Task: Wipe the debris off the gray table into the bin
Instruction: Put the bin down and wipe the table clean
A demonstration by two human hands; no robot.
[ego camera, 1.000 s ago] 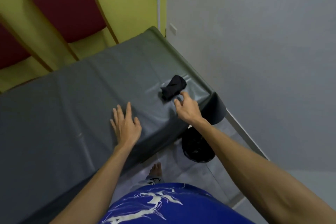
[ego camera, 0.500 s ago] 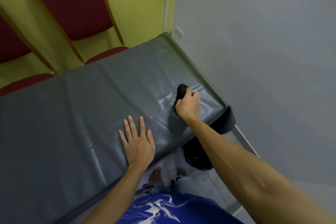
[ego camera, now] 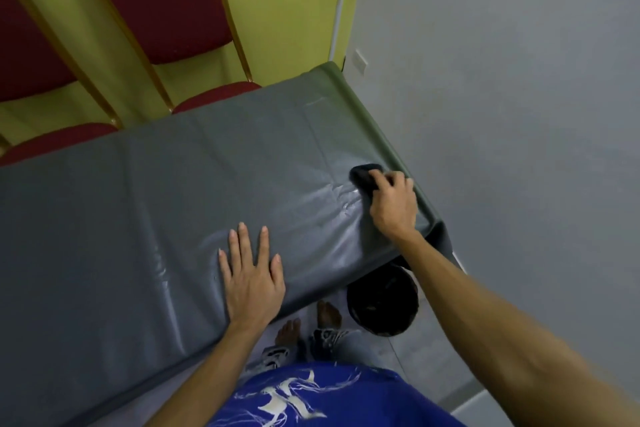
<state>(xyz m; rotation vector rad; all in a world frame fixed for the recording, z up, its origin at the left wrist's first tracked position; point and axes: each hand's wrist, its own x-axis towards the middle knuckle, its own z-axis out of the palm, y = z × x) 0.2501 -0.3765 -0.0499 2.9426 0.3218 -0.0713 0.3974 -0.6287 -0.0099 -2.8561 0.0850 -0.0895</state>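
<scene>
Both hands are on the tabletop [ego camera: 138, 218] of the gray table. My left hand [ego camera: 251, 274] lies flat, fingers straight and spread, close to the near edge. My right hand [ego camera: 393, 204] is curled around the black cloth [ego camera: 363, 175] by the right edge, not far from the near right corner. That grip is the new thing. A second ago the cloth lay loose on the tabletop, with my right fingers open and only reaching toward it. Half a second ago they had closed over it, and now the cloth is bunched under my fingers with just its far end poking out. My left hand has kept its flat press near the near edge throughout, and I take it to be steadying the wrinkled surface. So I judge the pick-up done and the wiping about to begin. The bin [ego camera: 382, 302] stands on the floor below the near right corner, partly hidden by the table's edge, so my strokes should run toward that corner. I cannot make out any debris on the gray surface from here; it may be too small to see.
</scene>
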